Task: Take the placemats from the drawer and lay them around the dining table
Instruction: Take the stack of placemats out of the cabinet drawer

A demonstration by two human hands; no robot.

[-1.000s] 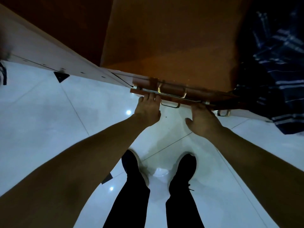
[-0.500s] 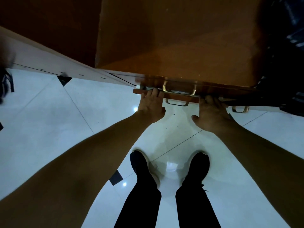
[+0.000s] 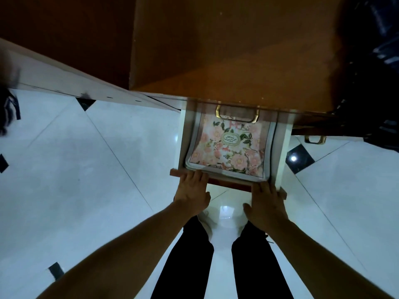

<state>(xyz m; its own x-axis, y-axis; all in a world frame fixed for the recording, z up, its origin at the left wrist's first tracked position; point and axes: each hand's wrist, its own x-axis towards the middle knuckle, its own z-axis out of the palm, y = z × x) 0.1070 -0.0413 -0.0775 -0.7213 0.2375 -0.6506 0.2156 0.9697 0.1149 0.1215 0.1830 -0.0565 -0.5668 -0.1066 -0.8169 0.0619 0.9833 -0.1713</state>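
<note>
Left hand (image 3: 192,190) and right hand (image 3: 266,201) hook their fingers (image 3: 197,175) over the open drawer (image 3: 228,183) front, baring floral placemats (image 3: 228,147) for lifting out.

Pink floral placemats (image 3: 228,147) – white-bordered – in a brown-fronted drawer (image 3: 282,145).

Placemats (image 3: 228,147) lie stacked in the drawer (image 3: 283,152), which sticks out from under the counter (image 3: 226,50); left hand (image 3: 192,190) holds its front edge at left, right hand (image 3: 266,203) at right, floor (image 3: 108,169) below.
</note>
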